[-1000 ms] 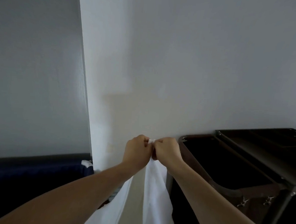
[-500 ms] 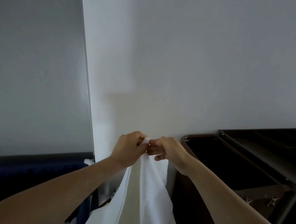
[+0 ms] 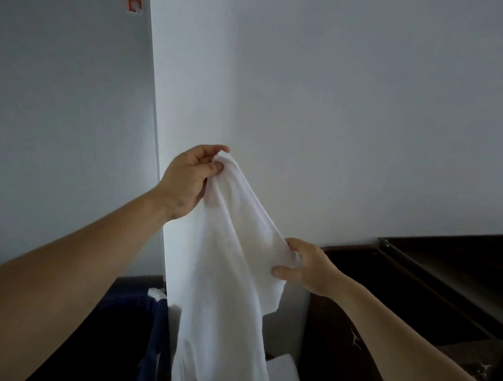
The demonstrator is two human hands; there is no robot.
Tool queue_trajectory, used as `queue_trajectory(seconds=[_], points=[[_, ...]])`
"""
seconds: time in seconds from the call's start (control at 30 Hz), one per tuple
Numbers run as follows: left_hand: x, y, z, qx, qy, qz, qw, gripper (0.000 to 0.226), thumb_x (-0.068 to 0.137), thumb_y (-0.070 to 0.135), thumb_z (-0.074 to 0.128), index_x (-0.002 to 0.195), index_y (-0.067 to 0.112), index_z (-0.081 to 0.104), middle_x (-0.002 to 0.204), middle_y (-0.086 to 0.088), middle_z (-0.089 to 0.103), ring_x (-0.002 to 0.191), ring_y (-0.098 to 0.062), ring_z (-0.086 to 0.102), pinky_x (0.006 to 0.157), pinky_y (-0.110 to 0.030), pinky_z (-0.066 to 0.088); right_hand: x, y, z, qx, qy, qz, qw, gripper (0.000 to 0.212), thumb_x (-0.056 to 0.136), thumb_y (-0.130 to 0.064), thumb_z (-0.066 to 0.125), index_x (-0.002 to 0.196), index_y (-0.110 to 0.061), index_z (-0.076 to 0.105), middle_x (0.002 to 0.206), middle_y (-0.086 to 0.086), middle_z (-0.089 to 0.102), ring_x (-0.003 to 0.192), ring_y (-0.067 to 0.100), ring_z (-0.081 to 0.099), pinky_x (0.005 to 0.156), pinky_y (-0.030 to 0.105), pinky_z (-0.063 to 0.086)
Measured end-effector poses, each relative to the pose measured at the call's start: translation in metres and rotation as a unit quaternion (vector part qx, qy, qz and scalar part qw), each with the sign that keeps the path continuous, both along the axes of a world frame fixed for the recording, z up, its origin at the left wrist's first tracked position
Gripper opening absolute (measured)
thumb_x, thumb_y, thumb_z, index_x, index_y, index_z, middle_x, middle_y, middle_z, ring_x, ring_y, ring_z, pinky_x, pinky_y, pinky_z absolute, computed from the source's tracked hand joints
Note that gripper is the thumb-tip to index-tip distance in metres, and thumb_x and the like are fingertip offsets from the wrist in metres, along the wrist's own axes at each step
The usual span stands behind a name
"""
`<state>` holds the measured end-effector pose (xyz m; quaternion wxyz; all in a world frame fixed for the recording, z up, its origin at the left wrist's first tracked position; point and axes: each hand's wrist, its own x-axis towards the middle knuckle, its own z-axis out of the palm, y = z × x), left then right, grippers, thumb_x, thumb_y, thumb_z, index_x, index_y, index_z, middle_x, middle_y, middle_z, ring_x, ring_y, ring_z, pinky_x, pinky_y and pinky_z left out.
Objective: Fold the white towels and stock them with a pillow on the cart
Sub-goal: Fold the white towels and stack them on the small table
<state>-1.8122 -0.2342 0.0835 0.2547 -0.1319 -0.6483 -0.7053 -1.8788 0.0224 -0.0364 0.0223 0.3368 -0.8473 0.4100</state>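
A white towel (image 3: 226, 262) hangs in the air in front of a pale wall. My left hand (image 3: 186, 184) pinches its gathered top corners, held high. My right hand (image 3: 307, 266) is lower and to the right, gripping the towel's right edge partway down. The towel's lower part drops out of the frame at the bottom. The dark cart (image 3: 414, 286) stands at the right, with its bag compartment and top shelf in shadow. No pillow can be made out.
A dark blue cloth (image 3: 138, 324) hangs over something low at the left. A white block-like object (image 3: 284, 372) lies on the floor below the towel. A grey door or panel (image 3: 67, 122) with a small red and yellow sticker fills the left.
Both hands were pinching the towel's corners together. Now my left hand has risen with the corners, and my right hand has slid down and right along the towel's edge.
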Motion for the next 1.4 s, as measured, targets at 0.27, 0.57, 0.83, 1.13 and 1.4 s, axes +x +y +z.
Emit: queue_trajectory(seconds=[0.27,0.57,0.83,1.13,1.4], points=[[-0.005,-0.045,0.008,0.007,0.034,0.096,0.995,0.035,0.094,-0.009,0.052,0.105,0.019,0.07,0.08,0.012,0.07,0.081,-0.004,0.064,0.081,-0.018,0.051,0.014,0.016,0.006,0.217,0.017,0.08,0.973,0.059,0.087,-0.041,0.07,0.14,-0.023,0.054,0.152,-0.028,0.022,0.145,0.011,0.025,0.119,0.043,0.027],[-0.004,-0.092,-0.024,-0.048,-0.011,0.24,0.97,0.036,0.093,-0.002,0.056,0.099,0.031,0.07,0.096,0.002,0.068,0.086,-0.013,0.062,0.078,-0.023,0.05,0.047,0.018,0.047,0.139,0.11,0.134,0.975,0.014,0.078,-0.018,0.07,0.068,-0.022,0.06,0.128,-0.023,0.052,0.126,0.003,0.044,0.108,0.03,0.036],[-0.004,-0.077,-0.037,-0.032,-0.014,0.17,0.985,0.04,0.091,-0.005,0.055,0.095,0.03,0.073,0.08,0.009,0.068,0.075,-0.005,0.062,0.071,-0.016,0.05,0.057,-0.017,0.009,0.142,0.107,0.122,0.977,0.032,0.093,-0.041,0.061,0.124,-0.036,0.057,0.108,-0.024,0.058,0.099,-0.002,0.055,0.085,0.023,0.048],[-0.006,-0.053,-0.036,-0.133,-0.007,0.231,0.964,0.038,0.091,0.0,0.056,0.096,0.037,0.067,0.095,0.013,0.068,0.083,0.003,0.064,0.073,-0.011,0.047,0.078,-0.052,-0.032,0.214,0.199,0.142,0.946,0.055,0.088,-0.063,0.046,0.138,-0.047,0.031,0.102,-0.023,0.047,0.075,0.001,0.048,0.078,0.029,0.041],[-0.019,-0.044,-0.036,-0.134,-0.02,0.271,0.953,0.031,0.091,0.001,0.054,0.112,0.021,0.066,0.1,0.008,0.067,0.083,-0.002,0.062,0.069,-0.011,0.045,0.074,-0.043,-0.061,0.422,0.223,0.116,0.871,0.089,0.077,-0.089,0.025,0.141,-0.03,0.042,0.113,0.007,0.068,0.092,0.03,0.063,0.082,0.039,0.047]])
